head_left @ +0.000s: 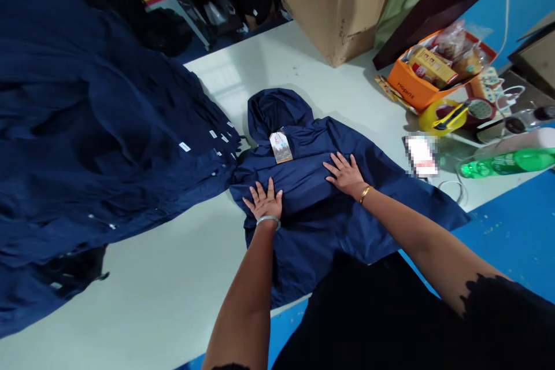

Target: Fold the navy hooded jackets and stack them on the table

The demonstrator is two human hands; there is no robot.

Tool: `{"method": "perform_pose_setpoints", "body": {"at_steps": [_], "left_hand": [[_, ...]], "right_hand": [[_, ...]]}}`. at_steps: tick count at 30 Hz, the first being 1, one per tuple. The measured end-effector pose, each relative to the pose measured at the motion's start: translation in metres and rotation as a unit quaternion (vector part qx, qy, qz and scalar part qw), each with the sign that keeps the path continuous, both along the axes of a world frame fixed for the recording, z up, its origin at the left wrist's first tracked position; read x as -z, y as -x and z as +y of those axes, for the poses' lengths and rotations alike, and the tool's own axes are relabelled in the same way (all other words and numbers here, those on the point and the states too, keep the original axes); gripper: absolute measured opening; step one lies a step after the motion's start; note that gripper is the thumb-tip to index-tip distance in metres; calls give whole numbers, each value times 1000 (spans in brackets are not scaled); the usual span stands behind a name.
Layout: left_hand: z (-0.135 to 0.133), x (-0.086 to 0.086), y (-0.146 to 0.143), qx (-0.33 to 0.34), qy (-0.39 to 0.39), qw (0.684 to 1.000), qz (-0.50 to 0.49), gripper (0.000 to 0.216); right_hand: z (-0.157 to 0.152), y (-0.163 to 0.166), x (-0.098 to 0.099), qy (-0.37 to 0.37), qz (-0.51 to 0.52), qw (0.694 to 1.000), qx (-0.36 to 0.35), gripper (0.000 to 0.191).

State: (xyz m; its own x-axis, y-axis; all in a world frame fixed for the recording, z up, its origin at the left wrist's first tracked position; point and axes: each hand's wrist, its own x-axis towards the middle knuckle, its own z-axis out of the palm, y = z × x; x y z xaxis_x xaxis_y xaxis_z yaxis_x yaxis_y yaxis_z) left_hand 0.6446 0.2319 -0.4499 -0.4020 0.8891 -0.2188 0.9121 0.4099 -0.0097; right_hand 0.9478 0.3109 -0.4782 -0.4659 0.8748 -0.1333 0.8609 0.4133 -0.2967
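A navy hooded jacket point(303, 185) lies spread on the white table point(165, 289), hood pointing away from me, with a paper hang tag point(281, 147) below the hood. My left hand point(264, 201) rests flat on the jacket's left side, fingers stretched out. My right hand point(346, 173) lies flat on the jacket's right chest, fingers spread. Neither hand holds anything.
A large pile of navy garments point(87, 127) covers the table's left. At the back stands a cardboard box point(342, 0). On the right are an orange tray of snacks point(429, 75), yellow tape point(440, 117), a phone point(420, 156) and a green bottle point(507, 163).
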Motion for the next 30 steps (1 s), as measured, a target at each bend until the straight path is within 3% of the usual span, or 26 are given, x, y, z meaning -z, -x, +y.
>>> {"method": "perform_pose_setpoints", "body": {"at_steps": [4, 8, 11, 15, 17, 19, 24, 27, 30], "left_hand": [[-4, -4, -4, 5, -6, 1000, 18, 67], [-23, -21, -35, 67, -64, 995, 26, 68], [-39, -23, -78, 129, -61, 990, -4, 67], [-48, -10, -131, 177, -28, 983, -37, 64], [-48, -3, -143, 173, 1, 984, -41, 64], [-48, 4, -147, 166, 27, 985, -41, 64], [-46, 13, -141, 171, 45, 984, -37, 65], [-45, 15, -140, 172, 54, 983, -27, 66], [-44, 20, -140, 167, 59, 984, -16, 66]], "right_hand": [[3, -8, -22, 47, 9, 999, 5, 61], [-37, -67, -40, -30, 84, 996, 18, 52], [-89, -129, -37, -59, 92, 988, 108, 48], [-132, -181, -21, -47, -5, 972, 229, 78], [-136, -193, -15, -38, -33, 963, 263, 92], [-133, -200, -11, -22, -28, 955, 294, 92], [-120, -223, -16, 65, 4, 921, 385, 49], [-111, -242, -23, 108, 23, 887, 448, 48], [-110, -259, -25, 52, 65, 888, 453, 49]]}}
